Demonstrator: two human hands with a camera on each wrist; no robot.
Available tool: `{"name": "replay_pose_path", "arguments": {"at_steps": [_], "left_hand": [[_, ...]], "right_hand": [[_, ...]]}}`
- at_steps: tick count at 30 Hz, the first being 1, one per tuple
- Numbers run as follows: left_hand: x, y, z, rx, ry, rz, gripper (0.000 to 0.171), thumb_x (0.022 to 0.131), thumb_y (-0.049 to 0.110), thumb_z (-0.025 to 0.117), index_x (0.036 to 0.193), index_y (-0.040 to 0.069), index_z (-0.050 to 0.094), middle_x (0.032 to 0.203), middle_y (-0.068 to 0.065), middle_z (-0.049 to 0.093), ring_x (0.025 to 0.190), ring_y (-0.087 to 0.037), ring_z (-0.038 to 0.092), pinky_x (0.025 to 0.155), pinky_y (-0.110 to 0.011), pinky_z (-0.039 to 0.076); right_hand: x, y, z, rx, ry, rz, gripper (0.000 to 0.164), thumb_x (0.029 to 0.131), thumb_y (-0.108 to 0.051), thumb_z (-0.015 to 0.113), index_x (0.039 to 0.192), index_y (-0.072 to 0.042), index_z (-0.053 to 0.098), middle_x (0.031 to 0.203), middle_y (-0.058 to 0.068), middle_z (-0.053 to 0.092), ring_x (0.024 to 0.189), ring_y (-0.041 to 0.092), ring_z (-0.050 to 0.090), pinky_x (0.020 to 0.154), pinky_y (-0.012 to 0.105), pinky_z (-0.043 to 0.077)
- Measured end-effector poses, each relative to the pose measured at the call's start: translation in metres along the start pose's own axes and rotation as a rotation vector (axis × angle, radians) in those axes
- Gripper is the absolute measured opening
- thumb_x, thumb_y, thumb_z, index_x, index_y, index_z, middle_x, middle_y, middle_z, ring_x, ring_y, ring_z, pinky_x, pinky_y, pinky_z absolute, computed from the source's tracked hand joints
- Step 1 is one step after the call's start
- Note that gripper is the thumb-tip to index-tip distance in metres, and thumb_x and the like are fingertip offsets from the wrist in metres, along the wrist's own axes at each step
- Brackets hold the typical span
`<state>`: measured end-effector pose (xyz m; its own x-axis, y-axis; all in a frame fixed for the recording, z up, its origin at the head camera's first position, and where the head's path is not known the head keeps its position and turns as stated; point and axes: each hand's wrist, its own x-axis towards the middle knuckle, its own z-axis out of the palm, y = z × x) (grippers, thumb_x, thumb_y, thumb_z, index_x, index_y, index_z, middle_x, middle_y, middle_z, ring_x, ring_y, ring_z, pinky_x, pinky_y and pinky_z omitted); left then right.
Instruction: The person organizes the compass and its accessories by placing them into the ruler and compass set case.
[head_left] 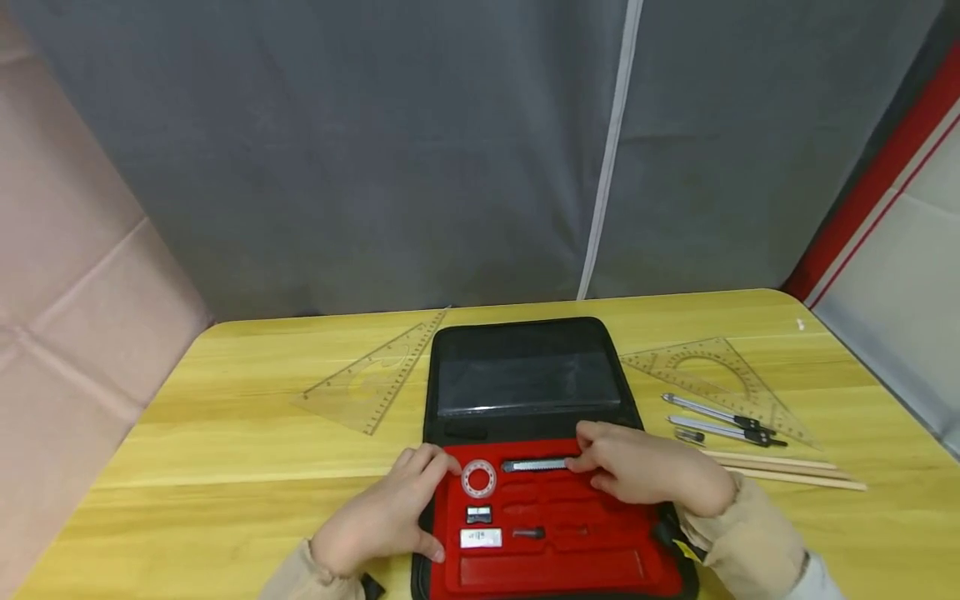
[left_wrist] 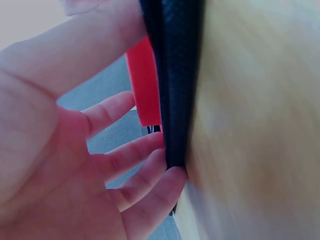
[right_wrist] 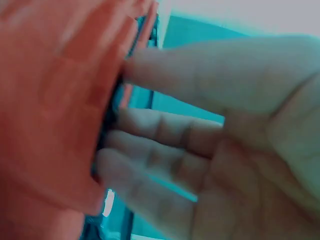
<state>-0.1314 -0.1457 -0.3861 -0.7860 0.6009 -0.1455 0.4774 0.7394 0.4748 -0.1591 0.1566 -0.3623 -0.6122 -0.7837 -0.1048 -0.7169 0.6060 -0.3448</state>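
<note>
A black zip case lies unfolded on the table, with a red moulded tray in its near half. My left hand rests along the left edge of the case, thumb near the lower corner and fingers by the upper one. In the left wrist view those fingers touch the black rim. At the tray's top slot, my right hand pinches the right end of a slim silver tool; the fingers hide that end. A round clear protractor, a sharpener, a white eraser and a small black piece sit in the tray.
Right of the case lie a clear set square, two silver compasses, a small clear container and several wooden pencils. Another set square lies to the left. Grey cloth hangs behind the table.
</note>
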Motion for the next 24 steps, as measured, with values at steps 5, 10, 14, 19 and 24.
{"name": "replay_pose_path", "arguments": {"at_steps": [5,10,14,19,24], "left_hand": [[0.000,0.000,0.001,0.005,0.009,0.008,0.070,0.054,0.029,0.082,0.112,0.017,0.044,0.111,0.001,0.042,0.102,-0.019,0.035,0.085,-0.037,0.049],[0.001,-0.001,0.001,-0.007,0.006,0.001,0.070,0.054,0.028,0.082,0.112,0.018,0.044,0.111,0.001,0.042,0.102,-0.019,0.035,0.085,-0.037,0.049],[0.001,-0.002,0.001,-0.022,-0.001,-0.011,0.069,0.055,0.029,0.082,0.111,0.020,0.043,0.112,0.002,0.043,0.104,-0.018,0.035,0.084,-0.035,0.050],[0.000,-0.003,0.002,-0.027,0.007,-0.001,0.069,0.055,0.030,0.081,0.111,0.019,0.044,0.111,0.002,0.043,0.103,-0.018,0.035,0.083,-0.035,0.051],[0.001,-0.004,0.003,-0.034,0.003,-0.004,0.069,0.054,0.031,0.081,0.111,0.020,0.044,0.111,0.003,0.043,0.103,-0.018,0.035,0.082,-0.035,0.051]], "right_hand": [[-0.007,0.003,-0.011,0.100,-0.041,0.076,0.027,0.080,-0.013,0.060,0.107,-0.011,0.065,0.081,-0.005,0.045,0.072,0.008,0.042,0.060,0.024,0.041],[-0.024,0.027,-0.029,0.086,0.105,0.131,0.018,0.078,-0.012,0.062,0.096,-0.009,0.066,0.091,0.001,0.060,0.077,0.014,0.053,0.066,0.035,0.050],[-0.043,0.055,-0.038,0.006,0.264,0.265,0.017,0.074,-0.007,0.064,0.091,-0.003,0.064,0.088,0.008,0.065,0.074,0.018,0.055,0.063,0.040,0.052],[-0.063,0.087,-0.040,0.001,0.306,0.404,0.014,0.075,-0.008,0.063,0.087,-0.002,0.063,0.076,0.005,0.064,0.067,0.015,0.052,0.059,0.039,0.050],[-0.075,0.108,-0.033,0.021,0.267,0.469,0.014,0.074,-0.012,0.064,0.083,-0.003,0.063,0.072,0.001,0.062,0.064,0.012,0.050,0.057,0.036,0.047]]}}
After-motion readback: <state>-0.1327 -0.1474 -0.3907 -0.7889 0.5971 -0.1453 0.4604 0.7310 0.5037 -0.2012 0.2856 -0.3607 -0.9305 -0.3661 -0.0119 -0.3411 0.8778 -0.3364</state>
